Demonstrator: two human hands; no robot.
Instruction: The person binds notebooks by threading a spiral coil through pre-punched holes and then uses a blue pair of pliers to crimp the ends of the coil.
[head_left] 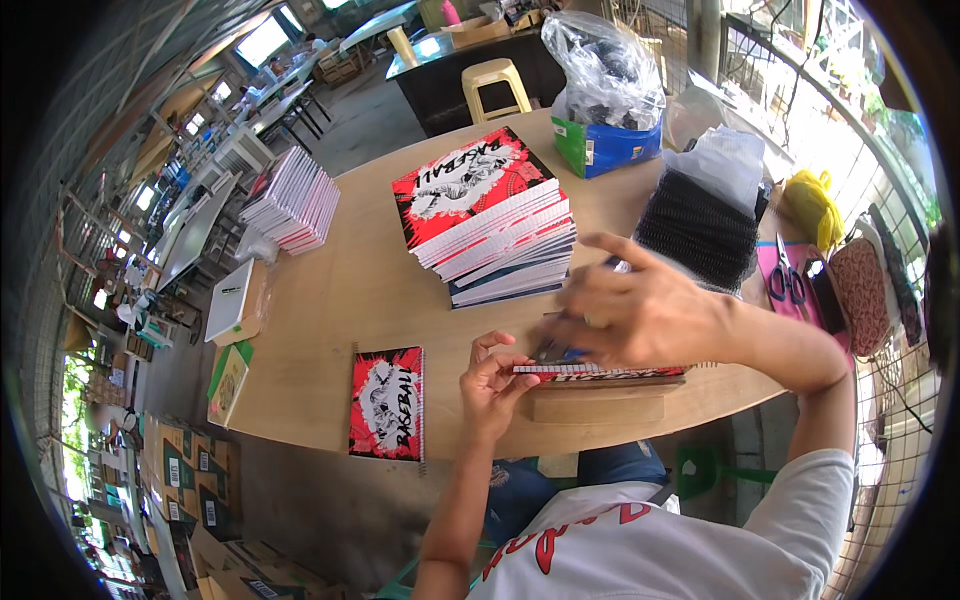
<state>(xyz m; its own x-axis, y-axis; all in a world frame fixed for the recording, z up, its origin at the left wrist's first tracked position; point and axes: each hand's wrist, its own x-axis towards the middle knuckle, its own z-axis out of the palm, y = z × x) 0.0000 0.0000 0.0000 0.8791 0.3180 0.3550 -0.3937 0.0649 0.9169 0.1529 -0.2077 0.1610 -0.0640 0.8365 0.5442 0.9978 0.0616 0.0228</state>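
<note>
My left hand pinches the left edge of a red-covered notebook that lies on a wooden block at the table's near edge. My right hand hovers over the same notebook, fingers curled around a small dark blue tool, blurred by motion. A finished spiral-bound notebook with a red, black and white cover lies flat to the left. A tall stack of like notebooks stands behind my hands.
Black spiral bindings are heaped at the right, beside scissors on a pink mat. A blue-green box with a plastic bag stands at the back. Another notebook stack sits far left on the round wooden table.
</note>
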